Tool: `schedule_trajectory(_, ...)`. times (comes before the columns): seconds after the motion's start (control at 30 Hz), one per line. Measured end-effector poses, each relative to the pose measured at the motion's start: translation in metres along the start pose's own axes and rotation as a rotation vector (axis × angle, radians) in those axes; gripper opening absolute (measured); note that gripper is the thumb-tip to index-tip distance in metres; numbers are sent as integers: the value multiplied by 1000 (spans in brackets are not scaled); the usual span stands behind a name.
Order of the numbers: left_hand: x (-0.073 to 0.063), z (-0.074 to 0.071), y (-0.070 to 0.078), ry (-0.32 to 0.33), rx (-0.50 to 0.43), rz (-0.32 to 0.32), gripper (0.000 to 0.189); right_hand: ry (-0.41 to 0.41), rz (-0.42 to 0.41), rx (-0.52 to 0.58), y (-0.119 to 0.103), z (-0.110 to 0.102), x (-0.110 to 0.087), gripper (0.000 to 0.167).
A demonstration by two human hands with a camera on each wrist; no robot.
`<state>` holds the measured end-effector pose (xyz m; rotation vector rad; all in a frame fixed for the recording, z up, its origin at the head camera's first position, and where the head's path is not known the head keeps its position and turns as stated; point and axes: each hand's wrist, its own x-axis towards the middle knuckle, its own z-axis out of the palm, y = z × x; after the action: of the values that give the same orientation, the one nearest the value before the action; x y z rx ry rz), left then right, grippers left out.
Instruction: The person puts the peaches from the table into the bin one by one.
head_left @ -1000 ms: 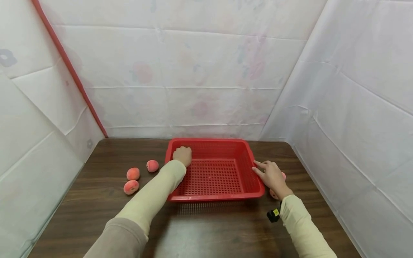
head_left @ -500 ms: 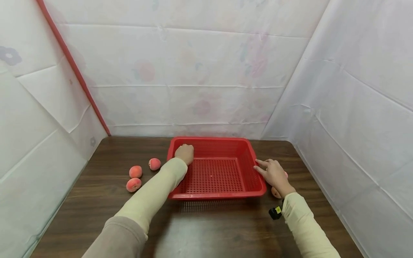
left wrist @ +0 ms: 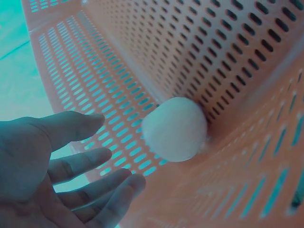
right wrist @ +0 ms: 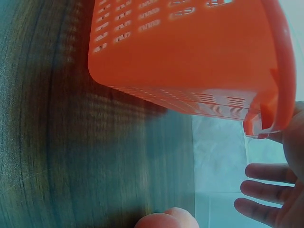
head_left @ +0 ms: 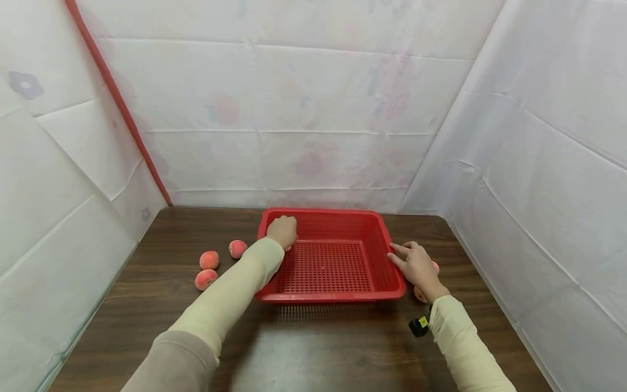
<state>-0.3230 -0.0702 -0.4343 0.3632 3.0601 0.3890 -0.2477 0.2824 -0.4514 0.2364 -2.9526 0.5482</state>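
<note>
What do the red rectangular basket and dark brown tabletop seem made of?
Red rectangular basket: likely plastic, smooth, slightly glossy, judging by moulded slots and rim highlights. Dark brown tabletop: wood or wood-look laminate, softly shiny; grain streaks fit either.

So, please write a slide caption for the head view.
Left hand inside a red plastic basket, right hand touching its rim, three peaches left of it on a wood-grain table.

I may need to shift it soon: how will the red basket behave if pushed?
The red basket will probably feel light for its size, as its floor and walls are full of holes. Its straight sides suggest it is fairly stiff. Broad and low, it should slide rather than tip, though the round peach inside may roll.
</note>
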Motion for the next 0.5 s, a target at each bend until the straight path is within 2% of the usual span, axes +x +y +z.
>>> schedule_trajectory(0.17,-1,-7,1,28,-10,27,12,-2,5,7,1,-1,-1,47)
schedule_trajectory(0.5,-11,-26,4,-5,-94,24,26,10,-5,2,0,-1,-1,46)
